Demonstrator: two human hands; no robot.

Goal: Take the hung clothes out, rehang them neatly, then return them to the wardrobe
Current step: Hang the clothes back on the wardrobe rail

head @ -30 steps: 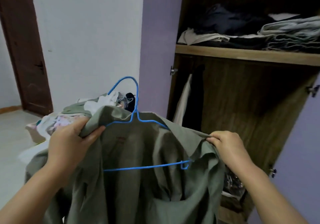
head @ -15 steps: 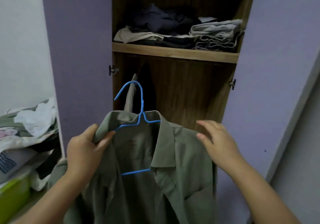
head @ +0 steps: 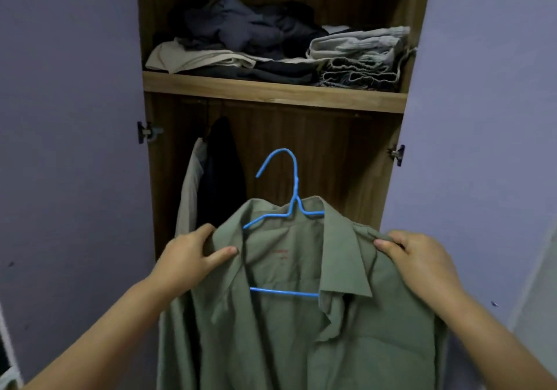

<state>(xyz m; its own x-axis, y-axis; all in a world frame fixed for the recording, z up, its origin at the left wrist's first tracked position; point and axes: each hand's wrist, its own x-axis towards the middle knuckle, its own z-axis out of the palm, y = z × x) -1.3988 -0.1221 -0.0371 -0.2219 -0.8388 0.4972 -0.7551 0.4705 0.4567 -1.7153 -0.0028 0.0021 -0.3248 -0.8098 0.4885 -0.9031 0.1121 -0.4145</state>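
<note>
An olive-green shirt (head: 301,329) hangs on a blue wire hanger (head: 291,196), held up in front of the open wardrobe (head: 274,92). My left hand (head: 190,257) grips the shirt's left shoulder, thumb on the front of the cloth. My right hand (head: 419,260) grips the right shoulder. The hanger's hook points up and left, below the shelf. The collar lies open and the hanger's lower bar shows inside the shirt.
In the lower compartment a dark garment (head: 221,175) and a beige garment (head: 190,190) hang at the left. Folded clothes (head: 271,52) are piled on the shelf above. Lilac wardrobe doors (head: 69,148) stand open on both sides.
My view has turned from the clothes pile to face the wardrobe. The shirt has come up toward the opening. My right hand, free half a second ago, now grips the right shoulder.
</note>
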